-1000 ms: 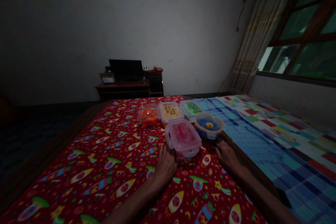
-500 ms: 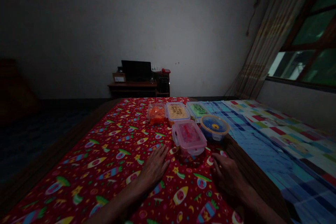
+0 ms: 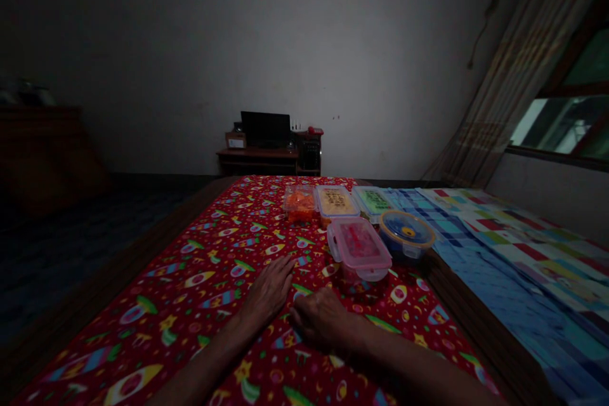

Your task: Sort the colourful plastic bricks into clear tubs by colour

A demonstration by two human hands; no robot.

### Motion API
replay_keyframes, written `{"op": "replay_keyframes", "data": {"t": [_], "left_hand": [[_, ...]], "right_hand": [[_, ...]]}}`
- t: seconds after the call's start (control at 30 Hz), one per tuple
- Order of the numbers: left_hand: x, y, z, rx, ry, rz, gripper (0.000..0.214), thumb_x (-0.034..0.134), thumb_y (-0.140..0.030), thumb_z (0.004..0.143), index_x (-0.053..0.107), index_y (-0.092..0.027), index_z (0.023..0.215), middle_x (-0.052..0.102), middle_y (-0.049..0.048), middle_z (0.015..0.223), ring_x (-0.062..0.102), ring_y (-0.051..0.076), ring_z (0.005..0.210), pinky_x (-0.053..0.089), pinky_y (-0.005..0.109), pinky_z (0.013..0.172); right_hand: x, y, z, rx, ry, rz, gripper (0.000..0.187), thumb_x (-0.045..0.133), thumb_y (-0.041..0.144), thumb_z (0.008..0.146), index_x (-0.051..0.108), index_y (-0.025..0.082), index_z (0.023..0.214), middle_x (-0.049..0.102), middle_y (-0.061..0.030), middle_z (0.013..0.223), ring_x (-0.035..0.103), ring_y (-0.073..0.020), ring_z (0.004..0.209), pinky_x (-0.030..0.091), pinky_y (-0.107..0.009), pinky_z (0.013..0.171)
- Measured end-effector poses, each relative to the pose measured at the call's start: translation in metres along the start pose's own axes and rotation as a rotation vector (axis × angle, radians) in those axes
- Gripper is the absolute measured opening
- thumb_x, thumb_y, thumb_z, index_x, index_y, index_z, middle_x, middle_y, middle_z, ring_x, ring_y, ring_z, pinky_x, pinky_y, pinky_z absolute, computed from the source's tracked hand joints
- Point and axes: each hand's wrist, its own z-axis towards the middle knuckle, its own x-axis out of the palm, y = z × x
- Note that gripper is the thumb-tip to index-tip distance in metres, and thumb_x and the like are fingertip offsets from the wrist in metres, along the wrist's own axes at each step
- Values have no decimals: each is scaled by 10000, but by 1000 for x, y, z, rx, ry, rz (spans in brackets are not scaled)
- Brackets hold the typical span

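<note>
Red printed cloth [image 3: 200, 260] under both hands, dim light. Left hand [image 3: 269, 288] flat on it, fingers extended, nothing held. Right hand [image 3: 322, 314] just beside it, fingers curled under; cannot tell if anything is inside. Pink box [image 3: 360, 244] just beyond the right hand, clip flaps [image 3: 373, 275] jutting out. Round box [image 3: 406, 235] farther off to its right. Pink box likely light, stiff, slick; best gripped low by opposite walls, not the flaps.

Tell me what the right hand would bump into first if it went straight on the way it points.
Most likely the left hand, ahead of the right hand on that line, though their heights above the red cloth are hard to judge.
</note>
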Motion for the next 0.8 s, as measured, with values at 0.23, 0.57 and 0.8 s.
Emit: {"op": "replay_keyframes", "data": {"t": [0.23,0.57,0.8], "left_hand": [[-7,-5,4,-20,1,20,389,328,-232,937,569,-157,1233,595,110,1286,538,232,1202,476,434,999],[-1,-4,-4,-28,10,24,406,344,-202,935,499,-178,1310,556,95,1336,483,221,1263,447,423,1035],[-1,-5,-5,-46,39,41,417,324,-212,943,487,-198,1327,541,83,1355,479,220,1268,446,418,1036]], "right_hand": [[6,-2,-9,51,-45,63,167,462,291,899,525,198,775,654,1,659,507,-109,482,157,-282,500],[-7,2,-8,28,63,63,143,444,253,913,523,192,811,654,-15,691,511,-120,512,254,-257,540],[-1,-1,-11,-7,19,119,136,462,265,909,492,184,805,624,-2,669,493,-98,520,269,-239,554]]}}
